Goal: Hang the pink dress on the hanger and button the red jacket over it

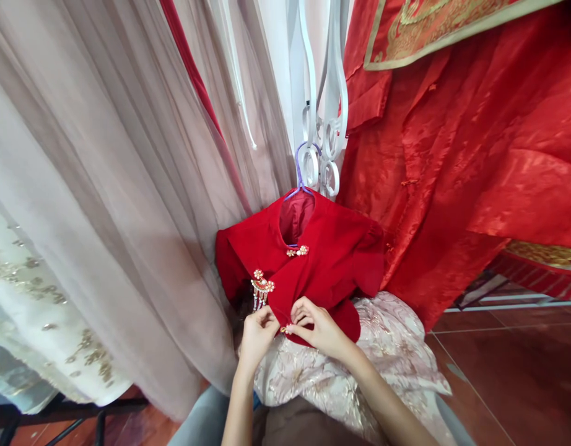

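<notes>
A short red top with a stand collar hangs on a purple hanger in front of me, its lower part resting over pale floral fabric. My left hand pinches the top's front edge near the hem. Close beside it, my right hand is closed with thumb and fingertip at a small beaded clasp on that edge. Another beaded clasp sits at the collar. A fan-shaped brooch with dangling beads is on the chest, just above my left hand.
The hanger hooks onto a white scrolled metal stand. Sheer beige curtains hang at left, beside a gold-embroidered white fabric. Large red satin garments hang at right above the tiled floor. Pale floral brocade covers my lap.
</notes>
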Demonstrator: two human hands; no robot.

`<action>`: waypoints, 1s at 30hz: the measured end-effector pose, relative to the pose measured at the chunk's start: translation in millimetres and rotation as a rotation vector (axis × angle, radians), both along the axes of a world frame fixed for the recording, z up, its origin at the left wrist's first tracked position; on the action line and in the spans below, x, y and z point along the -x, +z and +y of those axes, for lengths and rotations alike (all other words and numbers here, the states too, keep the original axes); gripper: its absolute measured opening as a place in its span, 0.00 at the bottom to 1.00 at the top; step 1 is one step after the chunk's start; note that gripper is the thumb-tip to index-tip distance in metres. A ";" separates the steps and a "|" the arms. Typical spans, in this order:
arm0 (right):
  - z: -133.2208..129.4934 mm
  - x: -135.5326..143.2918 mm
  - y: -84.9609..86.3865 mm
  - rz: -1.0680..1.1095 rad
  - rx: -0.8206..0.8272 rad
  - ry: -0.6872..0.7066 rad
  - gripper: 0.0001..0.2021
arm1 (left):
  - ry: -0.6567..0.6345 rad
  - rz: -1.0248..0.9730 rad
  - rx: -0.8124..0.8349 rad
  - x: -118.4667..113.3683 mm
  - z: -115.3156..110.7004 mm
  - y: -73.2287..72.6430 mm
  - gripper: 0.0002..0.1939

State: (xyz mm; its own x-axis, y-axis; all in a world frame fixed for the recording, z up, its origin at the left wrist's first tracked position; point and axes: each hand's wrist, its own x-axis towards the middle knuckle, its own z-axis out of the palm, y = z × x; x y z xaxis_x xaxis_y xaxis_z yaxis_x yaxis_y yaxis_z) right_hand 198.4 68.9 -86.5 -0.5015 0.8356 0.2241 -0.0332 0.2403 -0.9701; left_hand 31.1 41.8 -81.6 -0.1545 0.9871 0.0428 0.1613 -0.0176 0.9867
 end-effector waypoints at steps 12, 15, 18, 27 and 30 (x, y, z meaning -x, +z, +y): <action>-2.3 16.2 -11.2 0.031 0.001 -0.163 0.10 | 0.074 0.049 -0.077 -8.5 5.0 -17.1 0.03; -1.3 20.2 -16.3 0.023 -0.001 -0.240 0.09 | -0.021 -0.089 0.008 2.0 5.0 -14.9 0.08; -1.0 22.2 -20.7 0.024 -0.009 -0.278 0.09 | -0.014 -0.216 0.078 7.4 2.4 -9.6 0.14; -4.0 22.3 -23.2 -0.001 -0.088 -0.362 0.08 | -0.020 -0.137 0.094 7.1 -4.6 3.7 0.13; -4.9 22.8 -23.3 0.001 -0.123 -0.404 0.08 | 0.002 -0.102 0.096 6.2 -4.7 4.6 0.14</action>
State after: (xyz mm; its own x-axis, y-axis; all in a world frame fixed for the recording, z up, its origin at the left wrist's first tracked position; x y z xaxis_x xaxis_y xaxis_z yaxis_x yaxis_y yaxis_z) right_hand 175.5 64.0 -109.8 -0.1385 0.9322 0.3345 0.0861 0.3478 -0.9336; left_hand 24.9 37.1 -77.0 -0.1549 0.9856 -0.0677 0.0601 0.0778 0.9952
